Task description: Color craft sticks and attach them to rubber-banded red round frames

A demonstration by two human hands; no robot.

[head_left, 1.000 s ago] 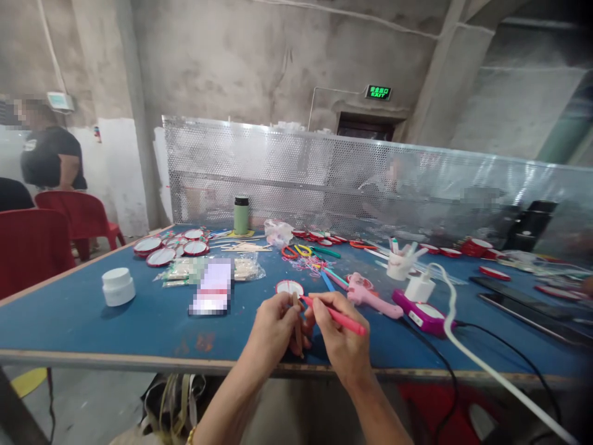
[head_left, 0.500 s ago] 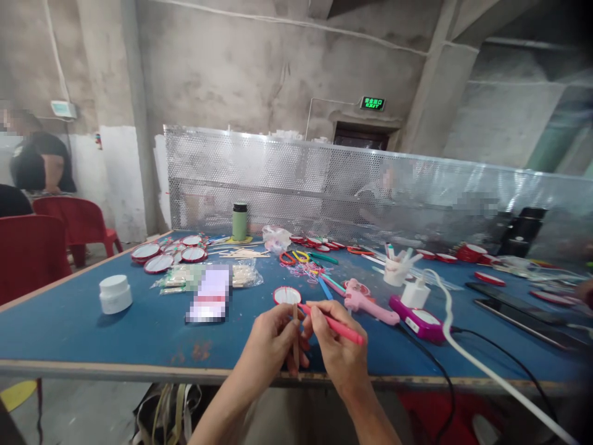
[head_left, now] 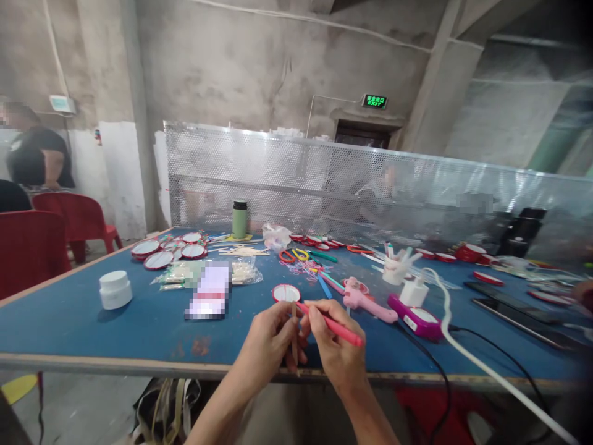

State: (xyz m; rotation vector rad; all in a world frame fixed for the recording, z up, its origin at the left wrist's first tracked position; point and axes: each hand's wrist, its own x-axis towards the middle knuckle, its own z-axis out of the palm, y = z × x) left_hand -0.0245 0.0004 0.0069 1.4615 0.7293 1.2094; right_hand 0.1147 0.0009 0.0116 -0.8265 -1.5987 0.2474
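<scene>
My left hand [head_left: 271, 343] grips a thin wooden stick [head_left: 294, 339] held upright over the near edge of the blue table [head_left: 92, 327]. My right hand [head_left: 334, 349] holds a red pen [head_left: 336, 326] like a writing tool, its tip touching the top of the stick. A small round red-rimmed mirror [head_left: 286, 293] lies just beyond my fingers. To the right lie a pink glue gun [head_left: 368, 302] and a magenta device [head_left: 414, 317].
A white jar [head_left: 115, 289], a bag of sticks [head_left: 241, 271], more round mirrors [head_left: 160, 250], a green flask [head_left: 239, 219], scissors [head_left: 296, 254] and a cup of pens [head_left: 395, 266] lie on the table. A white cable [head_left: 467, 352] runs right. Red chairs [head_left: 32, 247] and a person [head_left: 32, 154] are at left.
Both hands kept their grip and stayed together at the table's near edge. The view shifted slightly; the hands sit a little lower in frame than one second ago.
</scene>
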